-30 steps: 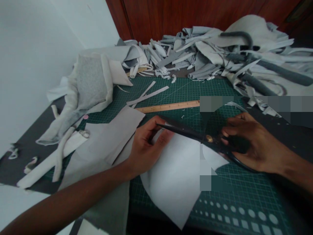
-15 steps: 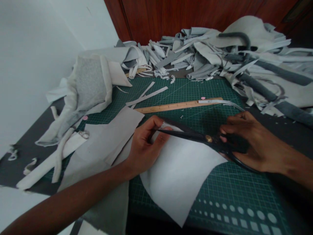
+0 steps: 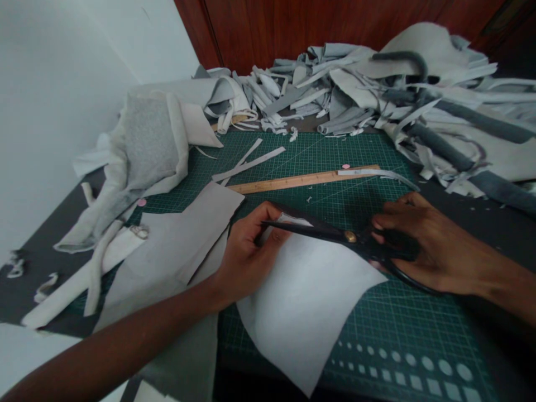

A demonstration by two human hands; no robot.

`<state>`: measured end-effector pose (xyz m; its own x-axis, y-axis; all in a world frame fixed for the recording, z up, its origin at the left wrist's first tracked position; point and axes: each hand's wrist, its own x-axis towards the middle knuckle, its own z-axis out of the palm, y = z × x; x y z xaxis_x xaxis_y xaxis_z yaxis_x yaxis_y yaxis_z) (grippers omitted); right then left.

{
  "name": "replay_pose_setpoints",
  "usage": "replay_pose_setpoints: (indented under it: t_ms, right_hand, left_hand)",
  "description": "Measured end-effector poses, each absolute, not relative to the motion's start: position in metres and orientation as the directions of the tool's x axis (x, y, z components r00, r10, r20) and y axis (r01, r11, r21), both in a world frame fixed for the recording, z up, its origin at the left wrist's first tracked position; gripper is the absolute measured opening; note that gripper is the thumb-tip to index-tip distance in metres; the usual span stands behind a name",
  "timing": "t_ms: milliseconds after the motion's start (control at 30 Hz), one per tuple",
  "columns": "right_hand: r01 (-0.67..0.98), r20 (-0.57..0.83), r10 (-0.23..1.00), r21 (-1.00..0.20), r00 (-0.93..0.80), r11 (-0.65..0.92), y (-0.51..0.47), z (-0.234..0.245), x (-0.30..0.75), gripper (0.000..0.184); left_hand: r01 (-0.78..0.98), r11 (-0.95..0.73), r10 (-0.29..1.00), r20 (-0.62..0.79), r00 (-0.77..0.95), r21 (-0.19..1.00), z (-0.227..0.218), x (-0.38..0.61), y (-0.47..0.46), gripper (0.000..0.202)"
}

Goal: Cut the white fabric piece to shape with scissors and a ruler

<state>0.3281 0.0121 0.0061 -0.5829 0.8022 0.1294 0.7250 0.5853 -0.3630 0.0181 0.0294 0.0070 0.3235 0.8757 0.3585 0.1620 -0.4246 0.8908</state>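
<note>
My left hand [image 3: 252, 254] pinches the upper left edge of a white leather-like sheet [image 3: 305, 296] between thumb and fingers. The sheet hangs down toward me, its lower corner near the bottom of the view. My right hand [image 3: 427, 243] is closed around the handles of black scissors [image 3: 326, 230] with a brass pivot. Their blades point left and lie along the top edge of the sheet, tips beside my left thumb. A narrow piece of the sheet's edge shows between the blades.
Beneath is a green cutting mat [image 3: 360, 204] with a wooden ruler [image 3: 288, 183] and thin cut strips [image 3: 251, 163]. Flat pale pieces [image 3: 188, 229] lie at left, near a rolled fuzzy grey piece [image 3: 153, 128]. Heaped scraps [image 3: 310, 89] line the back.
The scissors have shifted slightly left toward my left hand, and my right hand has moved a little with them. My left hand keeps its hold on the sheet. The whole view has shifted slightly.
</note>
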Motion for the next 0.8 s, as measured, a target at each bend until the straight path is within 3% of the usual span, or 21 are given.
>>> replay_pose_setpoints:
  t_ms: [333,800]
  right_hand:
    - [0.700,0.176,0.791,-0.381,-0.587,0.604,0.012,0.002,0.324,0.009]
    - [0.662,0.248,0.756,-0.370,-0.606,0.652,0.013,-0.004,0.316,0.015]
  left_hand:
    - [0.136,-0.439,0.871,0.385,0.304,0.888,0.006,0.020,0.030,0.027]
    - [0.106,-0.473,0.853,0.424,0.305,0.875,0.005,0.020,0.028,0.020]
